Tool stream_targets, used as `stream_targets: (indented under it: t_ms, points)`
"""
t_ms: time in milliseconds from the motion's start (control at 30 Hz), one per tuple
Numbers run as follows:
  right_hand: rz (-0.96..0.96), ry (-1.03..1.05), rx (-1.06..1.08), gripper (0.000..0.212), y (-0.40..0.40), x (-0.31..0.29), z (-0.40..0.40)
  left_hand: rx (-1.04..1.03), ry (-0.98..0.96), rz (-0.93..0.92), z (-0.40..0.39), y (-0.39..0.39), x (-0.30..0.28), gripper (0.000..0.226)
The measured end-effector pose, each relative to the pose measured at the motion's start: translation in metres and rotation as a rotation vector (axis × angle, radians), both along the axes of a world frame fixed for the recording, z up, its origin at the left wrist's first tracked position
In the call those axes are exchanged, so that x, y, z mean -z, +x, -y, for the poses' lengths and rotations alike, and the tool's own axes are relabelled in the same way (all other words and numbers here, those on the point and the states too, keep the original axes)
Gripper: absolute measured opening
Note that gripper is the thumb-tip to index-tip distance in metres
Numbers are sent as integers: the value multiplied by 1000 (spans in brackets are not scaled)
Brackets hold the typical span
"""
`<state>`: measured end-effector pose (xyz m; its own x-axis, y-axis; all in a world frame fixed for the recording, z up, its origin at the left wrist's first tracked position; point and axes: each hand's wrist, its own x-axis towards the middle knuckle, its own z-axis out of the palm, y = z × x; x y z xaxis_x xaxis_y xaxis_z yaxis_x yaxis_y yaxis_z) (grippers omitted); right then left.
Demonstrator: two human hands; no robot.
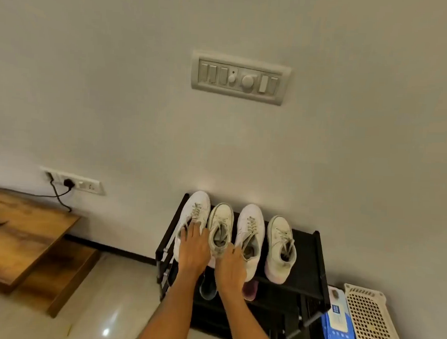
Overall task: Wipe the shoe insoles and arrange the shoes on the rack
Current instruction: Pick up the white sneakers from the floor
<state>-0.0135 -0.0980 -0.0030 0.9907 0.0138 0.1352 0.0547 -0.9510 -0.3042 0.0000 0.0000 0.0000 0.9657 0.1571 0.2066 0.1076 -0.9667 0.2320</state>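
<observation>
The left hand [193,248] lies flat on the shoe at the far left of the rack [308,254], with its fingers [192,228] straight and spread over the laces. It presses the shoe but does not grip it. The right hand [231,263] rests on the heel end of the third shoe from the left. Its fingers [235,250] look curled over the shoe's edge, so it seems to hold that shoe.

Four white shoes stand in a row on the top shelf of the rack, toes to the wall. The first shoe [194,212] and the third shoe [250,227] look alike. The second shoe [220,228] and the fourth shoe [280,247] look alike too. So I think the pairs are mixed up, and some swapping may be left.

No cloth is in either hand, so wiping seems done, but I cannot see if the insoles are clean.

Under the top shelf two more shoes peek out, one dark [208,289] and one purple [250,290]. Right of the rack lie one blue pack of wipes [339,328] and one white basket [369,324].
</observation>
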Motion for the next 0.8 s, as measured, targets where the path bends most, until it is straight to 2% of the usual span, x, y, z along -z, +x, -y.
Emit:
stream_targets:
  t_ms: [33, 100, 167, 300, 400, 500, 667, 800]
  points:
    - [22, 0, 48, 38, -3, 7, 0, -28, 16, 35, -1, -3, 7, 37]
    - [-125, 45, 77, 45, -9, 12, 0, -63, -13, 10, -2, -11, 13, 41]
    - [-212, 47, 63, 54, -9, 11, -2, -130, -33, -61, -5, -14, 16, 49]
    - [-262, 140, 42, 65, 2, 4, -11, -271, -150, -214, -14, -8, 19, 57]
    - [-318, 116, 18, 54, 10, 5, -17, -270, -262, -306, -25, -1, 22, 46]
    - [-363, 92, 44, 48, 18, 8, -19, -277, -368, -342, -35, 6, 25, 45]
    - [-348, 80, 98, 49, 21, 17, -25, -250, -544, -263, -37, 6, 34, 46]
    - [-260, 146, 139, 29, 23, 23, -19, -303, -581, -150, -34, -12, 45, 24]
